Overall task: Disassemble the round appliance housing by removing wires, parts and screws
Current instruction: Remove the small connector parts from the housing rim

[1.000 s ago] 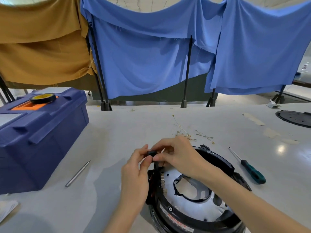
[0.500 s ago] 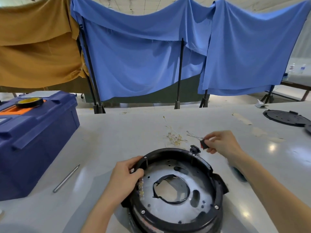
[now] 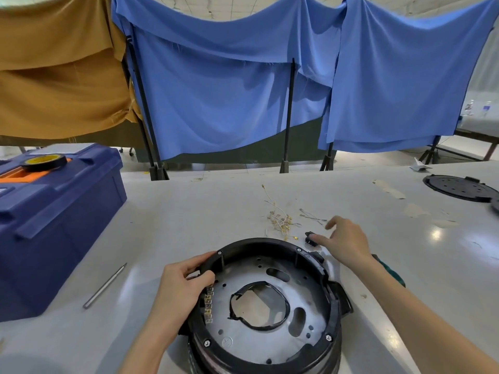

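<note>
Head view: housing [image 3: 259, 242] sits on worktop [image 3: 189, 211] close before you, your left hand [image 3: 181, 287] curled over its left rim. Right hand [image 3: 345, 244] slack, holding nothing, fingertips at small black part [image 3: 310, 237]. Risk: a nudge scatters that part into loose wires [image 3: 280, 221], or your forearm sweeps screwdriver [image 3: 388, 271] away.

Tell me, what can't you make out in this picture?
Head view:
- Green-handled tool: mostly behind the person's arm.
- Housing: near side cut off by the bottom edge.
- Small black part by the right hand: too small to identify.
- Toolbox: cut off by the left edge.
</note>
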`<action>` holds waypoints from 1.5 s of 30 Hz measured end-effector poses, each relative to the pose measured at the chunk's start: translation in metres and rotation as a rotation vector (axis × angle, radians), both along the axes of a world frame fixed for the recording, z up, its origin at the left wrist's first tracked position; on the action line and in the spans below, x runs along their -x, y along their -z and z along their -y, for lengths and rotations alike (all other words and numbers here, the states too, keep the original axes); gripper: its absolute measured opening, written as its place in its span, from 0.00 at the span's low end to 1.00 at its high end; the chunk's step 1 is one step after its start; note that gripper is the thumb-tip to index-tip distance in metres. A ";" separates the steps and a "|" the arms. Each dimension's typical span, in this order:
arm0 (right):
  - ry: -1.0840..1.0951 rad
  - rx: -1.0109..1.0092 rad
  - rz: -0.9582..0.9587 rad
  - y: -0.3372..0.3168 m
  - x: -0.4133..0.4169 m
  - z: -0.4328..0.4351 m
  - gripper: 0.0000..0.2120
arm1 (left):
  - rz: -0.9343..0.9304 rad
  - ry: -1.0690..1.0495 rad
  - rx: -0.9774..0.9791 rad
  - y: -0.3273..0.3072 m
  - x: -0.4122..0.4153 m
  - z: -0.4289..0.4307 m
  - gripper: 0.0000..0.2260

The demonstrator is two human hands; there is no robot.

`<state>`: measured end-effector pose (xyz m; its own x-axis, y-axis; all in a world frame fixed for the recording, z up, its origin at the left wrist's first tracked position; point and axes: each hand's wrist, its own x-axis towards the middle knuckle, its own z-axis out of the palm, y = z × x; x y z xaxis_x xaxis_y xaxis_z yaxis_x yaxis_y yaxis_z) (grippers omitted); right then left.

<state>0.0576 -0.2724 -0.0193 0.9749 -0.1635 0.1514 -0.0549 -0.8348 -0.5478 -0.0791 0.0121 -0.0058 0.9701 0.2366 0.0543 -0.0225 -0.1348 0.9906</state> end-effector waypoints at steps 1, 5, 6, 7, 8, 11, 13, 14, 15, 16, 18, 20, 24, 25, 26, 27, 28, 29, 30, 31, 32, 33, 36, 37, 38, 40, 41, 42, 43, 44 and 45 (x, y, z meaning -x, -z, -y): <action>-0.035 0.020 -0.012 0.000 -0.003 -0.003 0.24 | -0.003 -0.005 0.001 0.000 0.000 0.000 0.21; -0.066 0.074 -0.052 0.007 -0.019 -0.014 0.14 | -0.008 -0.010 0.007 0.001 -0.001 0.000 0.21; -0.061 0.090 -0.044 0.009 -0.023 -0.014 0.12 | -0.009 -0.012 0.004 0.001 -0.001 0.000 0.22; -0.063 0.111 -0.041 0.010 -0.028 -0.014 0.13 | -0.009 -0.015 0.004 0.001 -0.002 0.000 0.22; -0.068 0.127 -0.041 0.010 -0.033 -0.012 0.15 | -0.008 -0.015 0.005 0.001 -0.002 0.000 0.23; -0.066 0.091 -0.022 0.012 -0.042 -0.008 0.18 | -0.015 -0.001 0.029 0.001 -0.002 0.001 0.24; -0.037 0.033 0.065 0.010 -0.042 -0.007 0.16 | -0.026 0.006 0.049 0.002 -0.002 0.000 0.24; -0.018 -0.004 0.127 0.007 -0.040 -0.006 0.16 | -0.027 0.005 0.052 0.002 -0.002 0.000 0.23; -0.001 -0.045 0.184 0.001 -0.036 -0.007 0.15 | -0.026 0.001 0.049 0.002 -0.003 0.000 0.23; 0.004 -0.084 0.234 -0.006 -0.030 -0.008 0.13 | -0.020 -0.005 0.037 0.003 -0.003 0.000 0.22; -0.041 -0.160 0.313 -0.023 -0.015 -0.016 0.10 | 0.000 -0.013 0.002 0.003 -0.004 0.000 0.21; -0.159 -0.243 0.345 -0.042 0.007 -0.031 0.06 | 0.014 -0.002 -0.019 0.005 -0.004 -0.001 0.17; -0.524 -0.246 0.201 -0.065 0.060 -0.075 0.03 | 0.065 -0.059 -0.019 0.006 -0.004 -0.004 0.06; -0.617 -0.201 0.139 -0.065 0.070 -0.086 0.03 | 0.072 -0.079 -0.008 0.007 -0.003 -0.006 0.08; -0.703 -0.156 0.074 -0.064 0.080 -0.096 0.05 | 0.072 -0.094 0.005 0.009 0.000 -0.009 0.10; -0.776 -0.114 0.009 -0.062 0.088 -0.106 0.06 | 0.070 -0.100 0.011 0.010 0.003 -0.011 0.11; -0.830 -0.075 -0.042 -0.058 0.095 -0.115 0.07 | 0.071 -0.089 0.000 0.012 0.008 -0.014 0.11; -0.864 -0.041 -0.070 -0.054 0.100 -0.124 0.08 | 0.077 -0.068 -0.021 0.015 0.013 -0.017 0.11; -0.883 -0.019 -0.085 -0.051 0.104 -0.131 0.08 | 0.087 -0.047 -0.046 0.017 0.017 -0.019 0.10; -0.893 -0.010 -0.096 -0.048 0.107 -0.137 0.08 | 0.103 -0.031 -0.059 0.017 0.021 -0.022 0.09; -0.899 -0.007 -0.108 -0.046 0.108 -0.143 0.07 | 0.115 -0.020 -0.061 0.017 0.025 -0.024 0.09; -0.901 -0.001 -0.120 -0.045 0.109 -0.147 0.06 | 0.125 -0.013 -0.061 0.018 0.027 -0.027 0.09; -0.895 0.039 -0.132 -0.044 0.106 -0.152 0.05 | 0.099 0.001 -0.101 0.020 0.032 -0.036 0.12; -0.896 0.046 -0.133 -0.044 0.105 -0.152 0.04 | 0.091 0.019 -0.103 0.021 0.033 -0.038 0.13; -0.900 0.049 -0.134 -0.043 0.104 -0.152 0.04 | 0.094 0.034 -0.117 0.021 0.034 -0.039 0.14; -0.905 0.055 -0.121 -0.043 0.103 -0.152 0.05 | 0.153 0.037 -0.204 0.021 0.034 -0.040 0.14; -0.906 0.071 -0.105 -0.043 0.103 -0.153 0.05 | 0.188 0.031 -0.249 0.021 0.033 -0.040 0.14; -0.909 0.096 -0.089 -0.042 0.103 -0.154 0.06 | 0.215 0.021 -0.279 0.022 0.033 -0.039 0.14; -0.913 0.128 -0.073 -0.042 0.103 -0.155 0.06 | 0.236 0.010 -0.291 0.022 0.033 -0.038 0.13; -0.918 0.165 -0.056 -0.042 0.102 -0.156 0.07 | 0.254 -0.001 -0.303 0.022 0.033 -0.037 0.13; -0.919 0.206 -0.041 -0.042 0.102 -0.158 0.08 | 0.268 -0.010 -0.316 0.022 0.033 -0.036 0.12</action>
